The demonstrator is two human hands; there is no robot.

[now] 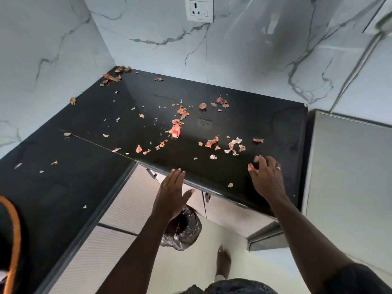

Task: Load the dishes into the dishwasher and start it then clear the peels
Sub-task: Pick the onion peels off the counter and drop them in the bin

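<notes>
Item: peels (176, 130), thin, orange-pink, approx. dozens of bits, scattered over black L-shaped countertop (244, 115); thickest at ctr, a clump in the far-left corner, a few strays on the left wing. Left hand (171, 194): flat, fingers straight and pressed together, thumb out to the side, fingertips at the counter's front edge, holding nothing. Right hand (267, 177): on the counter nr front-right, fingers bent claw-like, tips against two peel bits; whether pinched or only touched could not be told. Ring (278, 168) on one finger. Bin bag (186, 230): black, glossy, on the floor below the left hand. Wall socket (199, 8): white plate, w/ switch, on marble-look wall; its small marking was too tiny to read. Steel-fronted unit (347, 166) stood just beside the counter's right end. Bare foot (223, 262) on pale floor.
</notes>
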